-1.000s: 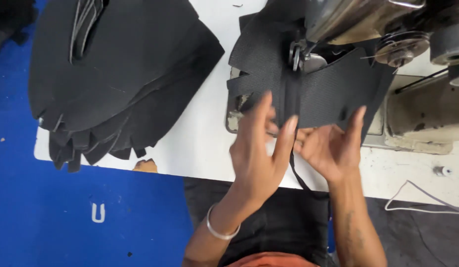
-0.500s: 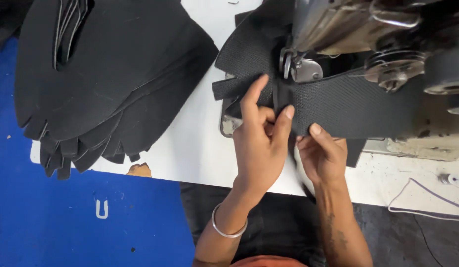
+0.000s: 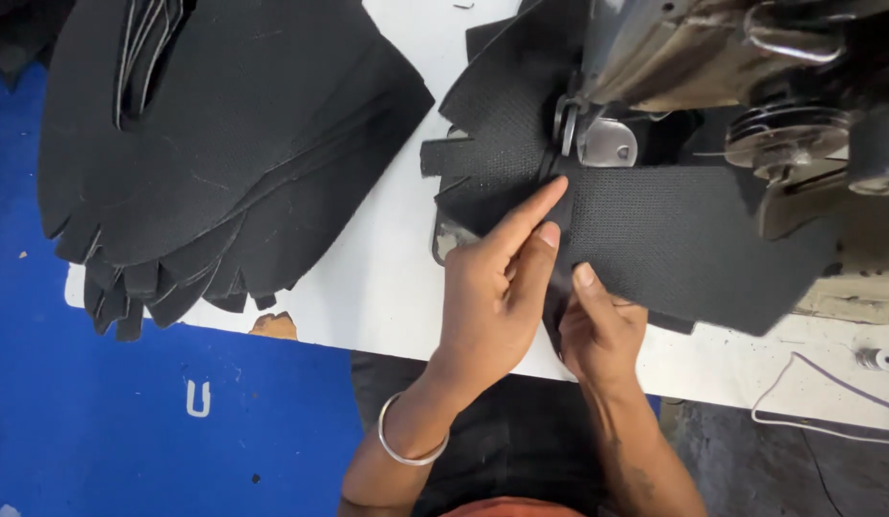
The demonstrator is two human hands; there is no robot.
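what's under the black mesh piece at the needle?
The mesh piece lies over the white table and a metal plate, one corner showing. The left hand presses it down. The rest is covered.

Two bare forearms, no sleeves, thin silver bangle [image 3: 413, 442] on left wrist below the fingers, dark garment [image 3: 507, 440], orange hem.

The sewing machine [image 3: 712, 57] was cut off at the upper right; its head hid the needle and part of the black mesh piece [image 3: 674, 239].

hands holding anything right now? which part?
Both hands pinch the black mesh fabric piece at its near edge, just before the presser foot: left hand from above, right hand beneath.
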